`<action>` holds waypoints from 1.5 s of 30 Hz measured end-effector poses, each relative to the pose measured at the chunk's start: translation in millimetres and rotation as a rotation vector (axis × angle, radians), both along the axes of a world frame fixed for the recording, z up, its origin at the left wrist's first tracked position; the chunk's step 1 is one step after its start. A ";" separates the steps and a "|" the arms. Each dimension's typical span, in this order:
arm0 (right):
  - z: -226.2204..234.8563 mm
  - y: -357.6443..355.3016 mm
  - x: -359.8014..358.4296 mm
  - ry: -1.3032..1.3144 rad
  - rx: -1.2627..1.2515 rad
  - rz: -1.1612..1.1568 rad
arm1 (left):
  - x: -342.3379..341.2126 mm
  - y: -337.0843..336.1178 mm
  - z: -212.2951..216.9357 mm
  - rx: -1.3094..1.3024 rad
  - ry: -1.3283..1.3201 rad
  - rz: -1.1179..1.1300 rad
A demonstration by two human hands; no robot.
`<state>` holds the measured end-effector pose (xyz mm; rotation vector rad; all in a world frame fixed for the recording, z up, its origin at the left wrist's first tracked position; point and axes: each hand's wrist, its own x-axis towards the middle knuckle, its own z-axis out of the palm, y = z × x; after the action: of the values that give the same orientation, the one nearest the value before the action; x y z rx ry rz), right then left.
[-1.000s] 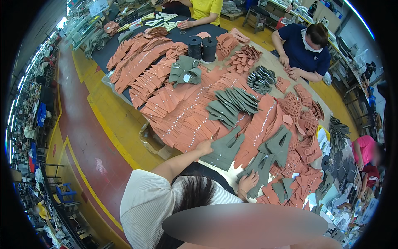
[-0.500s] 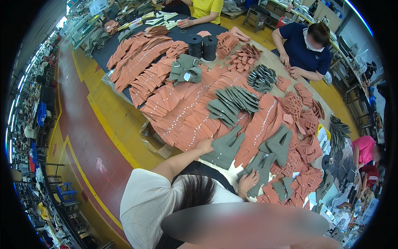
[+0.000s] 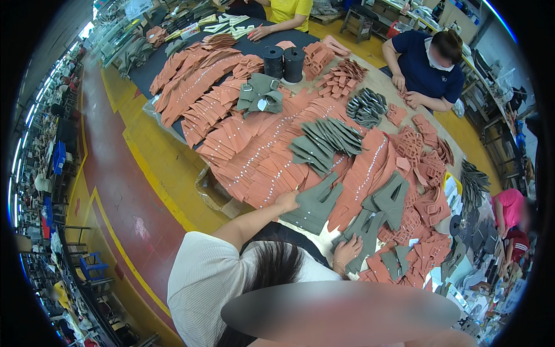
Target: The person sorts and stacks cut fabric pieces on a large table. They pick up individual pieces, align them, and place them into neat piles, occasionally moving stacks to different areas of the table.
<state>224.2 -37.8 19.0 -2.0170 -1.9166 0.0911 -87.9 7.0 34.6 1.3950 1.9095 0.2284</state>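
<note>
My left hand point(image 3: 287, 201) is at the left edge of a flat dark green cut piece point(image 3: 312, 209), its fingers closed at that edge and partly hidden. The piece has a slit and lies on a pale surface near the table's front. Lower and to the right, my right hand point(image 3: 348, 250) lies with fingers stretched out on another dark green piece point(image 3: 365, 231). Beyond that piece sit more slotted green pieces point(image 3: 388, 199). Orange-brown strips point(image 3: 361, 168) with rows of white dots fan out just past my hands.
A fanned green stack point(image 3: 326, 144), green buckled pieces point(image 3: 260, 94) and two black spools point(image 3: 283, 62) stand farther back. Orange lattice pieces point(image 3: 407, 144) heap up on the right. Across the table, a person in navy point(image 3: 430, 72) handles small orange pieces; another wears yellow point(image 3: 289, 14).
Both my hands stay in place on the green pieces. The far person in yellow has shifted a hand slightly. The whole view has moved a little.
</note>
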 end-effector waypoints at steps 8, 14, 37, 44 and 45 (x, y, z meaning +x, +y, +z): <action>-1.5 3.3 -1.3 -0.016 0.007 0.001 | -0.8 4.0 8.0 -0.063 -0.050 0.004; 1.4 0.6 -1.2 -0.012 -0.002 -0.006 | 0.0 0.2 6.4 -0.031 -0.036 0.023; -0.3 1.1 -3.3 -0.033 0.008 -0.028 | -1.3 3.3 11.8 -0.080 -0.026 -0.007; -0.6 1.8 -4.2 -0.031 0.019 -0.037 | -0.7 1.5 7.3 -0.051 -0.035 0.011; -0.8 1.7 -4.1 -0.033 0.020 -0.039 | -0.5 1.6 7.3 -0.056 -0.033 0.011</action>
<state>220.1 -36.0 18.2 -2.0540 -1.8896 0.0282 -88.4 8.7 41.8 1.3361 1.8830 0.2010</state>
